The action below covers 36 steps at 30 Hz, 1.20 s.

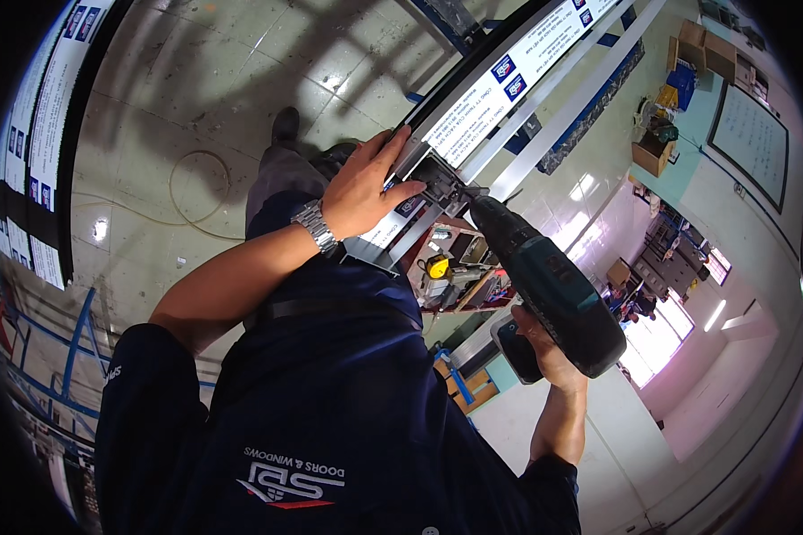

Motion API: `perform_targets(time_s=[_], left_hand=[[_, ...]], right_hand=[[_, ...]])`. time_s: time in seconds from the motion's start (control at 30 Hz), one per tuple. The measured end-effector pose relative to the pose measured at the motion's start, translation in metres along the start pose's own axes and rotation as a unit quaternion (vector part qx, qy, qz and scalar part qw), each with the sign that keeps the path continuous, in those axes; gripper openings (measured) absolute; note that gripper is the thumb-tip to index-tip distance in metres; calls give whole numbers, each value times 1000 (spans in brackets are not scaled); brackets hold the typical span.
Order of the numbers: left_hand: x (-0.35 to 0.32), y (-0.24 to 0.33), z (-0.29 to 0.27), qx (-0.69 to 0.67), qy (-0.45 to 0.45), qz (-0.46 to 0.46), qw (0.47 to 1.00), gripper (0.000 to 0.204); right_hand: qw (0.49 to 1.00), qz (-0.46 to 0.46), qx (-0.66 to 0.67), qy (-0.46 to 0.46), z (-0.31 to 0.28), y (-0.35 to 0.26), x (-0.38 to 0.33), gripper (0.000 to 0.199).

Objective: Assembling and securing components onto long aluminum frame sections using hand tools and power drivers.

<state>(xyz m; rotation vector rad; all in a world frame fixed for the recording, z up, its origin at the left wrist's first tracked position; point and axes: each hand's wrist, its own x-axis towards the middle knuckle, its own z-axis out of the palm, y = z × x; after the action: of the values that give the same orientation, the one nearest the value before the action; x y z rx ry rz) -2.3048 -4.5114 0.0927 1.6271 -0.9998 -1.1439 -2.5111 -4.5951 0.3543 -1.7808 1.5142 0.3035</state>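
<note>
My right hand (pixel 549 348) is wrapped round the handle of a teal and black cordless drill (pixel 558 285). The drill's nose points up and left at a dark metal fitting (pixel 442 183) in the corner of a long window or door frame (pixel 482 107). Whether the bit touches the fitting, I cannot tell. Against the frame's edge, beside that fitting, lies my left hand (pixel 366 192), its fingers stretched out and the thumb apart. A metal watch (pixel 314 227) is on the left wrist. White printed protective film covers much of the frame.
Beneath the frame, a red tray (pixel 464 245) carries a yellow tape measure (pixel 436 266) and assorted tools. More film-covered profiles (pixel 40 152) stand at far left, above a blue metal rack (pixel 71 357). A pale hose (pixel 178 214) curls over the tiled floor. A whiteboard (pixel 749 143) hangs at right.
</note>
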Motion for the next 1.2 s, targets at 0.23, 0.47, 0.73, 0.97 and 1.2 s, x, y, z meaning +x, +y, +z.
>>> perform_targets(time_s=[0.23,0.47,0.73,0.97,1.2], left_hand=[[0,0,0,-2,0,-6,1000,81],[2,2,-1,-11,-15,-13,1000,81],[-1,4,0,11,-30,-43,999,81],[0,0,-1,33,-2,-10,999,83],[1,1,-4,16,-24,-29,999,82]], right_hand=[[985,-111,-134,5,-7,-6,11,27],[970,-139,-158,-120,-29,-17,60,41],[956,-131,-180,-191,-27,-23,71,40],[965,-108,-145,-189,-23,-30,80,38],[966,-116,-129,-190,-23,-30,86,34]])
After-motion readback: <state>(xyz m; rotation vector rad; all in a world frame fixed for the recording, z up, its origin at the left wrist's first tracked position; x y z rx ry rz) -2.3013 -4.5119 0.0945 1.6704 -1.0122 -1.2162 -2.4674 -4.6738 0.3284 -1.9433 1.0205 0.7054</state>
